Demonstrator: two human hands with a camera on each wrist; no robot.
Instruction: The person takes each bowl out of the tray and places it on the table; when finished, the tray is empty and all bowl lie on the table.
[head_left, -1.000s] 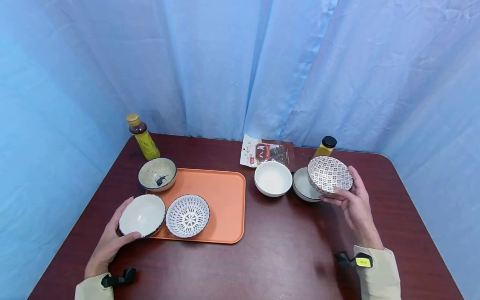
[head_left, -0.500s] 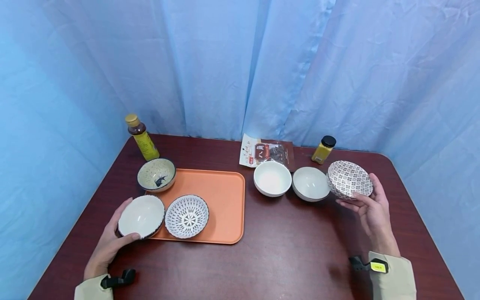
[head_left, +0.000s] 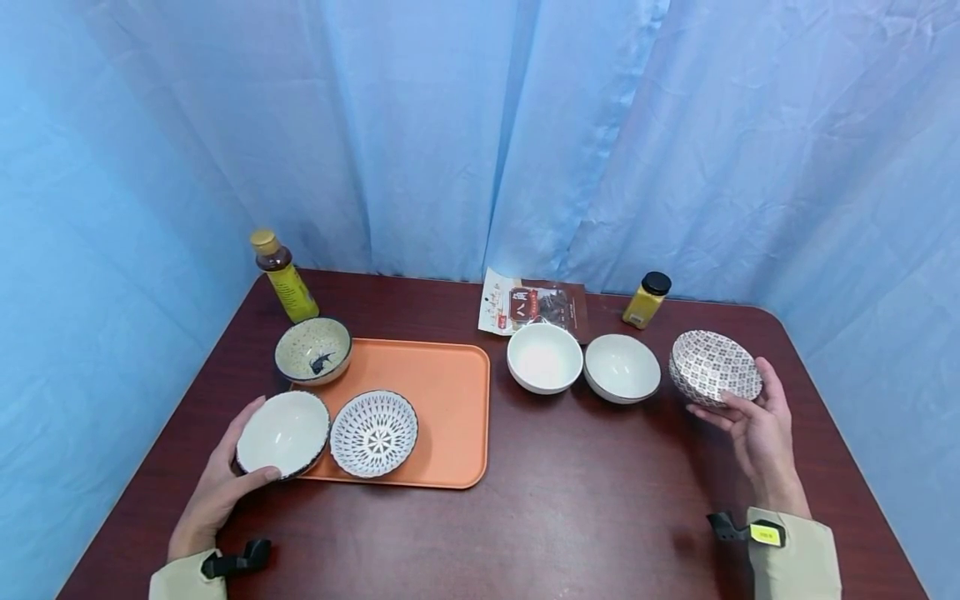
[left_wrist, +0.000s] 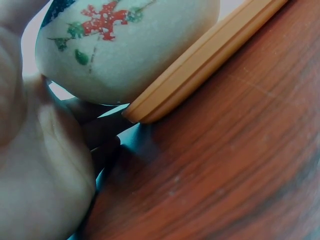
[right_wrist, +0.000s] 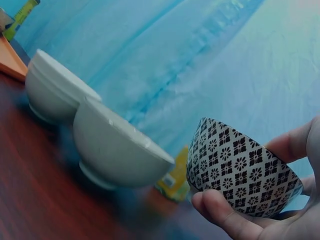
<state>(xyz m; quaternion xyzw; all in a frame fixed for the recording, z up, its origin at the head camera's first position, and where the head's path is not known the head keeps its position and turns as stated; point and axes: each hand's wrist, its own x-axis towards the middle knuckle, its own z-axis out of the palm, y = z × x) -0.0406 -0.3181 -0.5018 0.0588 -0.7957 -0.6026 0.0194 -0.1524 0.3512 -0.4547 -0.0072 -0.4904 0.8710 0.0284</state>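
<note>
My left hand grips a white bowl at the tray's front left corner, thumb at its rim. In the left wrist view the bowl's outside carries a red flower with green leaves and overlaps the orange tray edge. On the right, my right hand holds a bowl with a dark floral pattern, thumb at one side and fingers on the other. The right wrist view shows this patterned bowl tilted, beside two plain white bowls.
The orange tray bears a patterned bowl and, at its back left corner, a speckled bowl. A sauce bottle stands behind them. Two white bowls sit mid-table, near a spice packet and a black-capped jar.
My right hand has moved the patterned bowl rightward, from over the second white bowl to the table's right side. My left hand and its bowl have stayed in place.
</note>
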